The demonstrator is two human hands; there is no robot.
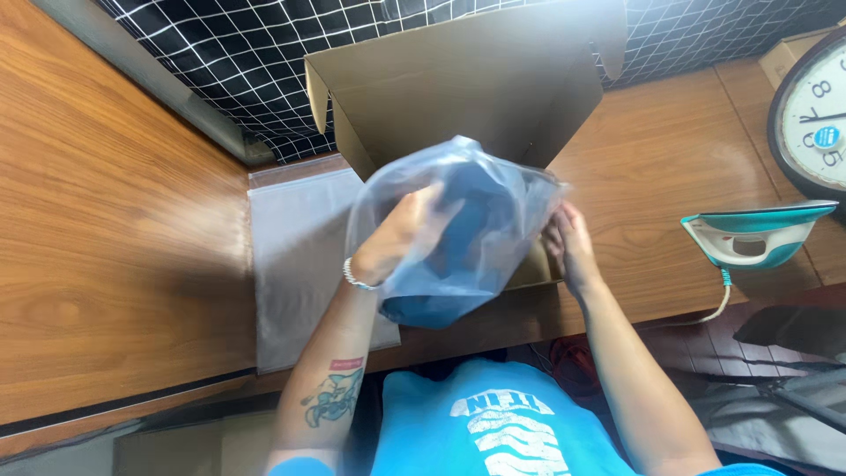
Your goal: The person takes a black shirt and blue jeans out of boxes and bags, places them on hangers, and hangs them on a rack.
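My left hand [401,231] is inside the clear plastic bag [458,225], its grip closed on the dark blue folded cloth [480,247] within. My right hand [568,247] pinches the bag's right edge. The bag hangs just above the near edge of the wooden counter [115,264], in front of an open cardboard box [467,79]. Flat plastic bags [295,256] lie left. A teal iron [758,234] stands right, a wall clock [815,115] beyond it
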